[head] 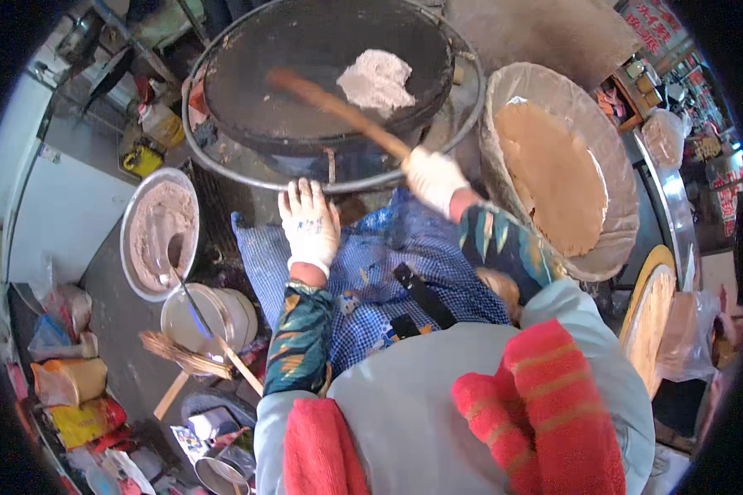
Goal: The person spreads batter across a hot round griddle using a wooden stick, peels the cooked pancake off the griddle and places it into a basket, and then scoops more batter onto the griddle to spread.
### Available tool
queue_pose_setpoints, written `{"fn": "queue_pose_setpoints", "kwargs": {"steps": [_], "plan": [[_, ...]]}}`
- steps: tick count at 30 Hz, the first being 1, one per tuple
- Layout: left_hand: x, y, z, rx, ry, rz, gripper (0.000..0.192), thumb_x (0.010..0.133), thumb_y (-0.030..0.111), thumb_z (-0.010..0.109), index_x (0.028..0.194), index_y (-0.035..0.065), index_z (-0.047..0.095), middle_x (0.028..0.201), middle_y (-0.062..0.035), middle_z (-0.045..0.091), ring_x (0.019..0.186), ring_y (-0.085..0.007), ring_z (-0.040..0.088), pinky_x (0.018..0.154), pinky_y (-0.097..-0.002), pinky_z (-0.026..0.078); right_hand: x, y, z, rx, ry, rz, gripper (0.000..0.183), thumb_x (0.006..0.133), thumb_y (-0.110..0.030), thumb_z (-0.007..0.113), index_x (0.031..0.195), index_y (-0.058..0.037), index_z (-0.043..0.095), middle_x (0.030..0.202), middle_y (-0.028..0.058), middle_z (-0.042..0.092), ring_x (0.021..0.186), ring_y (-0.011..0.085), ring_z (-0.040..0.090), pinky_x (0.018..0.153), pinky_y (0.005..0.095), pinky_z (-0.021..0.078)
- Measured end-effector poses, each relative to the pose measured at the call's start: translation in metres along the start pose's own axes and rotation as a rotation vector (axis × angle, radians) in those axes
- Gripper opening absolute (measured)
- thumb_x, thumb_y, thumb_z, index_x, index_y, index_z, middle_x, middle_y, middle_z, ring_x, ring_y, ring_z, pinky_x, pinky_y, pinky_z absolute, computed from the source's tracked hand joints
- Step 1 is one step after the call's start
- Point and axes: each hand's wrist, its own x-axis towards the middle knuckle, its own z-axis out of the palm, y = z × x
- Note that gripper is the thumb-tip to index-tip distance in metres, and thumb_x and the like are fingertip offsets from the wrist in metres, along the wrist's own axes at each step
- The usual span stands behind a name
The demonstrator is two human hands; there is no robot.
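My right hand (434,180), in a white glove, grips a wooden spreader (347,112) by its handle. The spreader's far end is blurred and lies over a round black griddle (272,55). Right of the tool, a mound of pale pinkish batter (376,80) sits on the griddle. A metal ring (235,168) surrounds the griddle. My left hand (310,223), also gloved, lies flat with straight fingers at the near side of this ring and holds nothing. Below both hands hangs a blue checked apron (384,260).
A lined round basket (622,204) at right holds thin brown flatbread (551,173). At left, a metal basin (128,247) contains batter and a ladle (192,306). Beside it stand a white bucket (244,315) and a straw brush (182,352). A round wooden board (647,322) leans at right.
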Motion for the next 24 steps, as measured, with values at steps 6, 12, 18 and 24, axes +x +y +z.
{"fn": "queue_pose_setpoints", "kwargs": {"steps": [6, 12, 18, 24], "plan": [[-0.002, -0.006, 0.004, -0.003, 0.016, -0.036, 0.057, 0.086, 0.028, 0.059, 0.134, 0.0002, 0.048, 0.141, -0.0183, 0.047, 0.136, -0.0347, 0.037, 0.116, -0.0524, 0.018, 0.039, 0.026, -0.011, -0.062, 0.143, 0.119, 0.036, 0.098, -0.035, 0.044, 0.103, -0.0035, 0.060, 0.090, 0.0273, 0.067, 0.091, 0.0426, 0.065, 0.083, 0.0520, 0.0507], [0.004, -0.006, 0.005, 0.009, 0.030, -0.052, 0.052, 0.087, 0.028, 0.057, 0.132, 0.0016, 0.052, 0.138, -0.0166, 0.052, 0.136, -0.0344, 0.039, 0.116, -0.0525, 0.018, 0.056, 0.071, 0.013, -0.092, 0.237, 0.160, 0.035, 0.098, -0.038, 0.046, 0.091, -0.0062, 0.060, 0.085, 0.0245, 0.067, 0.084, 0.0443, 0.064, 0.076, 0.0529, 0.0498], [0.005, -0.012, 0.000, -0.005, 0.009, -0.078, 0.052, 0.087, 0.028, 0.055, 0.131, -0.0001, 0.054, 0.140, -0.0187, 0.051, 0.136, -0.0342, 0.039, 0.116, -0.0537, 0.016, 0.038, 0.061, 0.017, -0.149, 0.084, 0.020, 0.038, 0.099, -0.038, 0.041, 0.102, -0.0047, 0.059, 0.094, 0.0286, 0.066, 0.088, 0.0457, 0.064, 0.083, 0.0535, 0.0495], [0.005, -0.023, 0.017, 0.038, -0.003, -0.105, 0.049, 0.088, 0.029, 0.055, 0.128, 0.0012, 0.057, 0.137, -0.0170, 0.053, 0.135, -0.0347, 0.040, 0.116, -0.0537, 0.016, 0.043, 0.039, -0.008, -0.185, 0.080, 0.033, 0.036, 0.099, -0.037, 0.042, 0.104, -0.0046, 0.058, 0.094, 0.0260, 0.067, 0.092, 0.0434, 0.064, 0.082, 0.0529, 0.0497]]}}
